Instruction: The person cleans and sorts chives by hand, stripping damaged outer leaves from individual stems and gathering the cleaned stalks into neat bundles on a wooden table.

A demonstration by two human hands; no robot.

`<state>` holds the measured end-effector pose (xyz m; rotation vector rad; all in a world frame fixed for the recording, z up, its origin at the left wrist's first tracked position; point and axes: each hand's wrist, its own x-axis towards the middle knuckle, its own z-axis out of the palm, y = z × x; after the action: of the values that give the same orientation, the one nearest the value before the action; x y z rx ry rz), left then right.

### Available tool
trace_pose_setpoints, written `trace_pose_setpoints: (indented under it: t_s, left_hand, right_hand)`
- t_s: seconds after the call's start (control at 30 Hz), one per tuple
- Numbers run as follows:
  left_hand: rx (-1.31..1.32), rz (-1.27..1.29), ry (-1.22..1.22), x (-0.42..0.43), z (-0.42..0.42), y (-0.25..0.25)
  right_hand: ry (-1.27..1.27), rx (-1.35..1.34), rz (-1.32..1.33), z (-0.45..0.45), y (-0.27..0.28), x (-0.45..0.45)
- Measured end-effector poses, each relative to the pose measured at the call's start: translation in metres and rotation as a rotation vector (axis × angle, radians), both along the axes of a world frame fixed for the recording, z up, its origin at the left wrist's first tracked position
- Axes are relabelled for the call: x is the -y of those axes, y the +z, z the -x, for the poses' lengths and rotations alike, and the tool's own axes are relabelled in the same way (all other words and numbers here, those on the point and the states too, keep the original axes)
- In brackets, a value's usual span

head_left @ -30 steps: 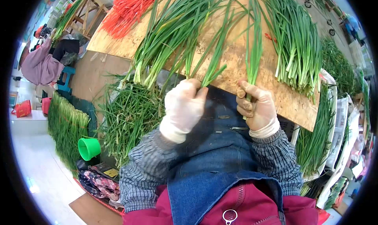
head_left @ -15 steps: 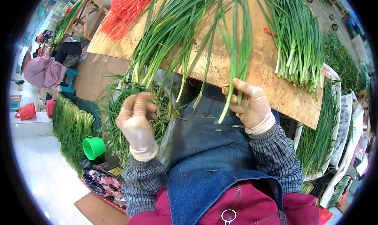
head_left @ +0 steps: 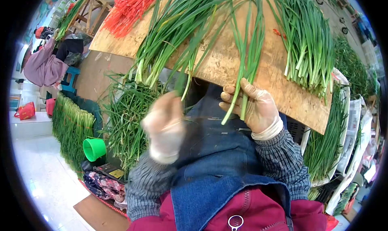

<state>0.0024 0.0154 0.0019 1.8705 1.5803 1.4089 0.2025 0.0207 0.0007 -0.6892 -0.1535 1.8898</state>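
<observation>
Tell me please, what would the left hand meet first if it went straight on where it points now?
Probably the stalks hanging over the near edge of the board, just ahead of the left hand. That hand is blurred and depth is unclear, so it could pass beneath them.

The board [head_left: 279,61] across the top middle is wood, flat and matt, with rough, scuffed marks. The green stalks [head_left: 244,83] on it look smooth and a bit shiny. The red strips [head_left: 129,12] at upper left look like thin, shiny plastic. Near the middle, the white gloves [head_left: 270,128] are thin and wrinkly, maybe rubber or plastic. The grey sleeves [head_left: 281,162] are bumpy knitted cloth, and the blue apron [head_left: 216,158] is matt denim. At lower left, the green bucket [head_left: 94,149] is smooth plastic and the white floor [head_left: 48,178] is glossy.
</observation>
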Motion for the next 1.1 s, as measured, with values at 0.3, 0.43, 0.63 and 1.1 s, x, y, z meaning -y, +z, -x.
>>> trace_pose_setpoints:
  t_s: [0.3, 0.43, 0.63, 1.1]
  left_hand:
    - [0.722, 0.226, 0.38, 0.043, 0.071, 0.023]
    - [-0.184, 0.394, 0.44, 0.045, 0.097, -0.009]
    - [-0.354, 0.068, 0.09, -0.004, 0.006, 0.002]
    - [0.762, 0.965, -0.297, -0.023, -0.007, 0.021]
  right_hand:
    - [0.027, -0.328, -0.158, 0.018, 0.005, -0.014]
    - [-0.077, -0.338, -0.067, 0.007, 0.006, -0.02]
    - [-0.044, -0.112, 0.046, 0.023, 0.005, -0.02]
    - [0.059, 0.365, 0.093, 0.046, 0.019, -0.012]
